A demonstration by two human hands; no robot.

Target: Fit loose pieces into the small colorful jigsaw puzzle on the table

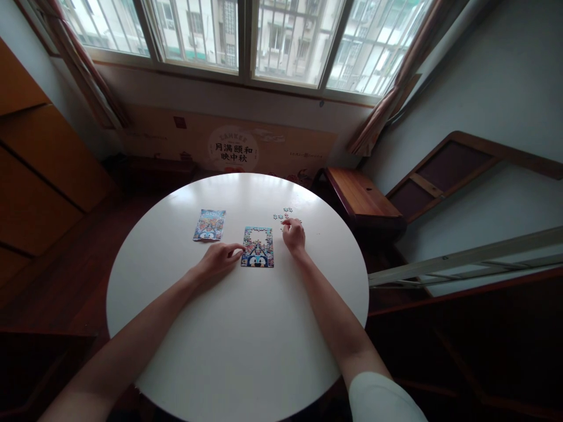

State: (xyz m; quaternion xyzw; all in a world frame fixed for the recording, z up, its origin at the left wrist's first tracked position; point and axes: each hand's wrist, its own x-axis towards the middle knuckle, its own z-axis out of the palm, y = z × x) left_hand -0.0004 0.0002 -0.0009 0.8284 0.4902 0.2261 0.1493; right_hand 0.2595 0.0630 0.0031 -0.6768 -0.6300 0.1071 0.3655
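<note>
Gap showing in the puzzle (257, 258)!

There's the wide barred window (290, 41), far beyond the puzzle, and the round white table (246, 340) spreading all around it. The puzzle itself lies flat on that table, white showing through its upper part. To its left, slightly farther back, a colourful packet (210, 225)! Left hand (217, 257) at the puzzle's left edge, loosely bent, thumb apart, unclenched. Right hand (294, 234) just right of the puzzle's top, fingers curled by loose pieces (278, 217); whether it's pinching one, I can't tell.
</note>
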